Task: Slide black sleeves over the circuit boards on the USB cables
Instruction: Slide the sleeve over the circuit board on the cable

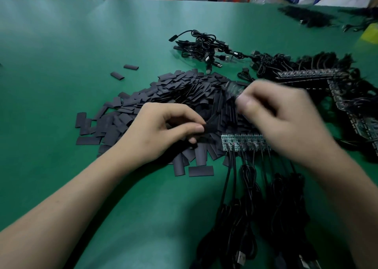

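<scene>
A big heap of flat black sleeves (184, 93) covers the middle of the green table (61, 54). My left hand (163, 129) pinches one black sleeve (209, 128) between thumb and forefinger above the heap. My right hand (280, 113) is blurred and pinches a small circuit board (235, 90) raised over the heap. Below my hands lies a strip of joined circuit boards (241, 142), and its black USB cables (245, 197) run toward me.
A bundle of sleeved USB cables (202, 48) lies at the back centre. More board strips with cables (331, 84) are piled at the right. Two loose sleeves (122, 71) lie left of the heap. Orange stools stand beyond the table's far edge.
</scene>
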`<state>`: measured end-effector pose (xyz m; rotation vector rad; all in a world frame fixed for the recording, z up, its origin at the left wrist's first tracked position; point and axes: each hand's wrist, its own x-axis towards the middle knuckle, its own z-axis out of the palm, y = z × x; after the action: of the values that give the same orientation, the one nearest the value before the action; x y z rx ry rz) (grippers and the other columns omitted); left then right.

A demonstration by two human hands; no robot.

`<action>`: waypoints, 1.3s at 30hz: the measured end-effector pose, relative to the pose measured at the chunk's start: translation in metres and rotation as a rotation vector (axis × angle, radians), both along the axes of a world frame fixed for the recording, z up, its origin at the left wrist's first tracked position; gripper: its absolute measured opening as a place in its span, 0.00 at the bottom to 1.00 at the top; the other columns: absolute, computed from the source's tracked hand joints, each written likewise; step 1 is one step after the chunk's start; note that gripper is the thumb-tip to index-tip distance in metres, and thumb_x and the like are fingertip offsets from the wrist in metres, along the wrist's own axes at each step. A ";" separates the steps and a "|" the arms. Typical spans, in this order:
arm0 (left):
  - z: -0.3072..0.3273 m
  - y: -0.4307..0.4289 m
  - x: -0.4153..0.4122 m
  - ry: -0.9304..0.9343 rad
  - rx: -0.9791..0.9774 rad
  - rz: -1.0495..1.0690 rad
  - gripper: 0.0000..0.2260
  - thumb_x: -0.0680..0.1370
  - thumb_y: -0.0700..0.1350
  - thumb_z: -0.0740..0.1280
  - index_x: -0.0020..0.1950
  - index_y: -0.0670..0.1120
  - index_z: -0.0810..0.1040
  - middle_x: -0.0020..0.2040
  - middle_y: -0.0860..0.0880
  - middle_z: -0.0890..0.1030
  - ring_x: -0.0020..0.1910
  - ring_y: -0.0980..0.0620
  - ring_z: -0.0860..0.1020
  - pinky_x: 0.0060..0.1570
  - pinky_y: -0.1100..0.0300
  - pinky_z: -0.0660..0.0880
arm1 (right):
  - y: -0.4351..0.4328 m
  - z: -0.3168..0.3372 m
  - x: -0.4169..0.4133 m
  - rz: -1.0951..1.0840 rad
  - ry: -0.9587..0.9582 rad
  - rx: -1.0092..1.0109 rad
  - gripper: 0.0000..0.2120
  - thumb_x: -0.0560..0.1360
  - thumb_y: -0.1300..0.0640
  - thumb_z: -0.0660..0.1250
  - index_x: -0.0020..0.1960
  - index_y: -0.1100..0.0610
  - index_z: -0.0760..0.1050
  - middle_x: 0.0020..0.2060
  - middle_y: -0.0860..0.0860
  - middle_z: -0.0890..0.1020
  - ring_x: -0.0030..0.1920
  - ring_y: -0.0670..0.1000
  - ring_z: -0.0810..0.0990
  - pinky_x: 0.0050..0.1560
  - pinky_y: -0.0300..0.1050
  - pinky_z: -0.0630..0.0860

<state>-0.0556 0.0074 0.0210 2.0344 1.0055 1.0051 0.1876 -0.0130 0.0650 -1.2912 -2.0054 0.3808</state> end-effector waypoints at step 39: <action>-0.007 0.000 0.005 -0.051 0.215 0.284 0.08 0.74 0.43 0.78 0.52 0.47 0.88 0.47 0.55 0.86 0.46 0.56 0.84 0.49 0.63 0.78 | 0.010 -0.030 -0.011 0.147 0.089 -0.343 0.18 0.83 0.48 0.64 0.35 0.50 0.72 0.26 0.42 0.67 0.28 0.42 0.63 0.31 0.39 0.60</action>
<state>-0.0508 0.0070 0.0139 2.0604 1.2288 1.3579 0.1770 -0.0031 0.0348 -1.3036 -2.0234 0.8678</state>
